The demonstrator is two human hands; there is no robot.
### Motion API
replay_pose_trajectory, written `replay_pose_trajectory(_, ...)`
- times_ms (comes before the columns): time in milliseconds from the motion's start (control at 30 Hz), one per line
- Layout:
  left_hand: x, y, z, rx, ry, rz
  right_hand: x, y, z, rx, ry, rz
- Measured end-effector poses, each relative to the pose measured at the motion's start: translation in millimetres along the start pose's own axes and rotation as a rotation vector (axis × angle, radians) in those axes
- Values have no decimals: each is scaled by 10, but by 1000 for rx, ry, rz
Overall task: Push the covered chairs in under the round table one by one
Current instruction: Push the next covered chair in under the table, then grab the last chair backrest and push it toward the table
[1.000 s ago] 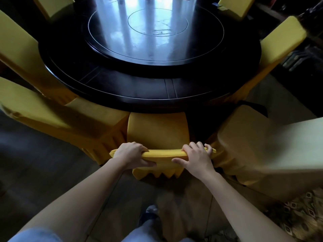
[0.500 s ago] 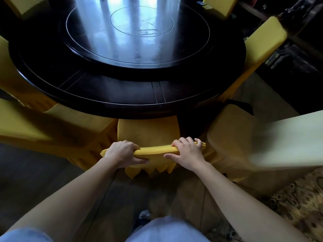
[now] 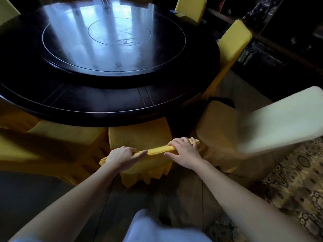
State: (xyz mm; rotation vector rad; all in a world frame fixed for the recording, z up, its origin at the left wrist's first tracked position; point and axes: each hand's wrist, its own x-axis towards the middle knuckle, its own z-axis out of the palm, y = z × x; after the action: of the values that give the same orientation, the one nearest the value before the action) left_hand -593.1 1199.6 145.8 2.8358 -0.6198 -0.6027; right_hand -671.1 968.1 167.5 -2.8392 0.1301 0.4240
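A dark round table (image 3: 97,109) with a glossy turntable fills the upper left. Right in front of me stands a yellow-covered chair (image 3: 139,135), its seat partly under the table's edge. My left hand (image 3: 120,158) grips the left part of the chair's top rail, fingers curled over it and thumb lying along it. My right hand (image 3: 185,152) holds the right part of the same rail, fingers over the top. The rail tilts, its right end farther from me.
Another yellow-covered chair (image 3: 57,140) sits close on the left, a pale-covered chair (image 3: 262,126) close on the right, angled out. More yellow chairs (image 3: 232,42) ring the far right side. A patterned rug (image 3: 288,180) lies at the right; dark floor lies at the left.
The chair has slid further in under the table, with both hands still on its rail. My view has come closer and shifted left.
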Motion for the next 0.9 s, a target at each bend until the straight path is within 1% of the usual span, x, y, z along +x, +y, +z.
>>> replay_pose_trajectory(100, -17, 41, 9, 5, -11, 29, -121, -12, 38, 68, 46, 32)
replay_pose_trajectory(233, -19, 147, -7, 21, -59, 35, -247, 42, 24, 119, 13, 2)
replay_pose_trajectory(400, 99, 589, 21, -22, -69, 121, -325, 310, -71, 158, 21, 13)
replay_pose_trajectory(467, 171, 813, 36, -12, -36, 193, -372, 501, -121, 151, 46, 23)
replay_pose_trajectory(567, 291, 1247, 0, 4, 44, 303, -487, 832, -248, 158, 109, 65)
replay_pose_trajectory(733, 522, 2218, -65, 45, 122, 416, -725, 1484, -465, 160, 190, 154)
replay_pose_trajectory(900, 651, 3268, -27, 80, 131, 526, -998, 2298, -610, 164, 222, 259)
